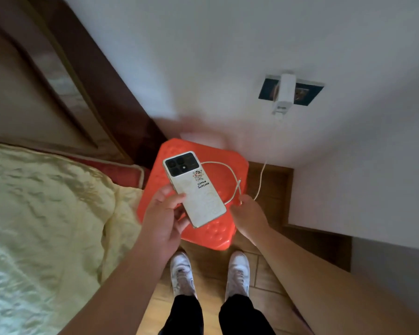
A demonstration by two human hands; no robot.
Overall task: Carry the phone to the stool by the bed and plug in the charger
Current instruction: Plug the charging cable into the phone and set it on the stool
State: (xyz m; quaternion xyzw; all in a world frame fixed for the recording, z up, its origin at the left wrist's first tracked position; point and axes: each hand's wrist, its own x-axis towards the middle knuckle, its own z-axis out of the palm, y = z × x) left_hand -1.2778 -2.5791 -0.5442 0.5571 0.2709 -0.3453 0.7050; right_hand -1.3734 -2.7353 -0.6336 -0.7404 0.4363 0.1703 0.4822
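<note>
Standing at the stool (pixel 218 228), my left hand (pixel 163 221) grips the phone (pixel 194 188); my right hand (pixel 248 211) pinches the cable (pixel 230 170), not yet plugged in.

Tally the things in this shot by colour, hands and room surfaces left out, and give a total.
White: 5 (phone, charger adapter, charging cable, two shoes)
Orange-red: 1 (plastic stool)
Pale yellow: 1 (bed quilt)
Dark: 1 (wall socket plate)
Total: 8
</note>
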